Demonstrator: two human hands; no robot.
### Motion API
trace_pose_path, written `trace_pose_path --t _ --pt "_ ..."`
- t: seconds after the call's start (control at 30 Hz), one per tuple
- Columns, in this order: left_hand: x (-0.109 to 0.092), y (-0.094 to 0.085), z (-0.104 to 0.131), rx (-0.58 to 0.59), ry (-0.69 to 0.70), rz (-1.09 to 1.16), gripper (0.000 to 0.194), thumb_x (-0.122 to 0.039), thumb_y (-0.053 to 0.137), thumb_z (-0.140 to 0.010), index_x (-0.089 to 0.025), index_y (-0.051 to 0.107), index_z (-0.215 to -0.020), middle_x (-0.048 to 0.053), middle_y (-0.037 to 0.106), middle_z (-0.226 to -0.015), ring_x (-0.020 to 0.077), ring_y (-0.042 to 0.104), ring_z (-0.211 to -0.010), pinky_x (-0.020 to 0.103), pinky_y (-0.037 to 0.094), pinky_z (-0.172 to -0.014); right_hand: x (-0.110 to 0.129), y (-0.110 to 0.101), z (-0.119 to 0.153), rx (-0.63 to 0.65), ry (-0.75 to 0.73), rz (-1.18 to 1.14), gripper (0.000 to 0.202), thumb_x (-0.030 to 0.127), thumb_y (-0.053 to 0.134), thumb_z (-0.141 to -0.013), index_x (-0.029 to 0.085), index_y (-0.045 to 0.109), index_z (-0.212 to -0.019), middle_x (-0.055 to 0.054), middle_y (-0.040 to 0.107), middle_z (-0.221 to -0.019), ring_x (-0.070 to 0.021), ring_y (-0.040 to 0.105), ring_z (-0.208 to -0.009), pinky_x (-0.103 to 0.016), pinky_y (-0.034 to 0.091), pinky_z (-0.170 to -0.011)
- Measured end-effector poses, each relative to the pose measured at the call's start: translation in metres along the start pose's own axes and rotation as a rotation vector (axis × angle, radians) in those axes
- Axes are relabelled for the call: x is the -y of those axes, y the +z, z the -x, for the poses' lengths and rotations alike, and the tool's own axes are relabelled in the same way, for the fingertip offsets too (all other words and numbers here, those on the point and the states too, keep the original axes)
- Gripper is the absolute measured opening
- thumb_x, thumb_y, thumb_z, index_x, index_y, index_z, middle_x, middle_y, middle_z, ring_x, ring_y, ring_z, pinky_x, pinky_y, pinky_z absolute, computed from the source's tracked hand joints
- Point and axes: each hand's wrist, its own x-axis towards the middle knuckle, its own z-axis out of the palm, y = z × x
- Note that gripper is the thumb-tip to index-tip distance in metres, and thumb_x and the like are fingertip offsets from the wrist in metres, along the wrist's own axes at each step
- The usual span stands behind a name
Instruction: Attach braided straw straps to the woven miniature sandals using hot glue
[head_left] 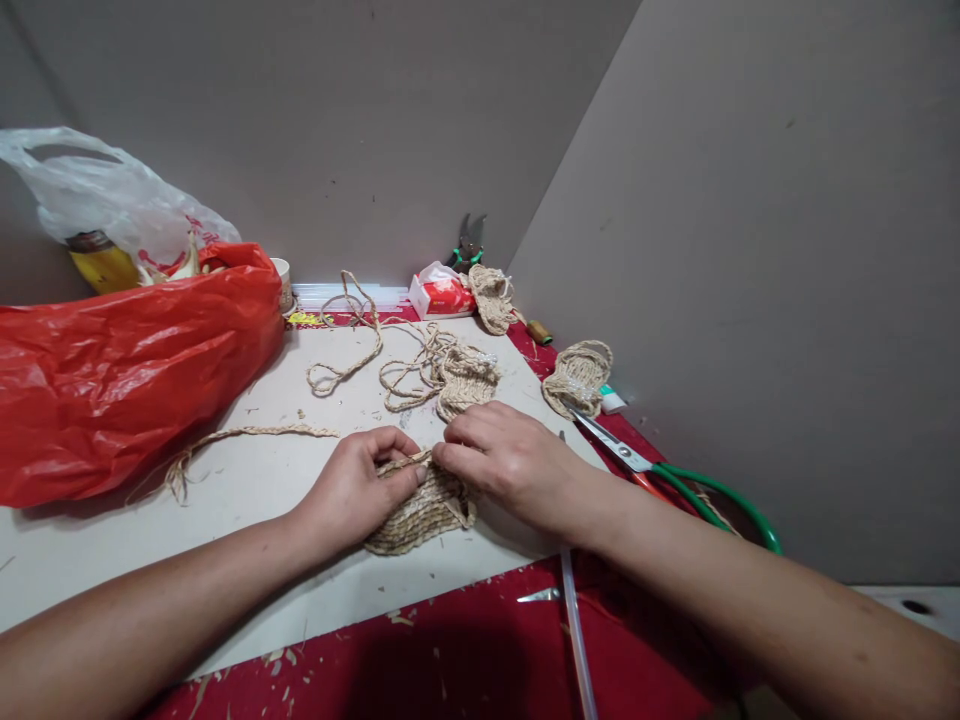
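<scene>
A woven straw piece (424, 510) made of coiled braid rests on the white board under both hands. My left hand (367, 480) pinches its upper left edge between thumb and fingers. At its upper right edge, my right hand (495, 455) is closed with fingertips pressed together on the braid. Just beyond the hands lies a small woven straw slipper (469, 380), with a loose straw braid (409, 375) trailing to its left. The exact strand under my right fingertips is hidden.
A red plastic bag (135, 370) fills the left. Green-handled scissors (637, 458) lie at right beside another woven piece (579, 372). At the back are a tissue pack (442, 292), pruning shears (469, 243) and a paper cup (283, 280). A clear tube (576, 630) lies in front.
</scene>
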Motion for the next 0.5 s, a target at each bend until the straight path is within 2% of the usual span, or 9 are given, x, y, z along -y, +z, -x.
trace_pose_path --t 0.17,0.33,0.5 --pt "0.002 0.001 -0.001 0.012 -0.015 0.035 0.009 -0.023 0.061 -0.076 -0.015 0.058 -0.079 -0.003 0.052 -0.063 0.0105 0.043 -0.058 0.022 0.034 -0.054 0.004 0.002 0.0 -0.023 -0.006 0.007 0.023 0.013 0.043 -0.094 0.015 0.065 -0.086 -0.008 0.06 -0.078 -0.0185 0.047 -0.071 -0.031 0.036 -0.065" --pt "0.002 -0.001 0.0 -0.063 0.049 -0.056 0.005 -0.02 0.058 -0.078 -0.016 0.058 -0.081 -0.003 0.054 -0.067 0.0122 0.048 -0.064 0.025 0.039 -0.062 0.008 0.0 0.004 -0.063 0.047 -0.04 0.019 0.014 0.047 -0.093 0.013 0.065 -0.094 -0.008 0.062 -0.077 -0.019 0.051 -0.07 -0.031 0.041 -0.063" --pt "0.0 -0.003 0.004 -0.19 0.14 -0.105 0.01 -0.02 0.059 -0.08 -0.017 0.059 -0.089 -0.001 0.059 -0.077 0.014 0.055 -0.074 0.027 0.043 -0.07 0.011 -0.011 0.012 -0.179 0.083 -0.136 0.021 0.017 0.051 -0.092 0.012 0.061 -0.11 -0.013 0.066 -0.098 -0.0203 0.06 -0.086 -0.033 0.051 -0.074"
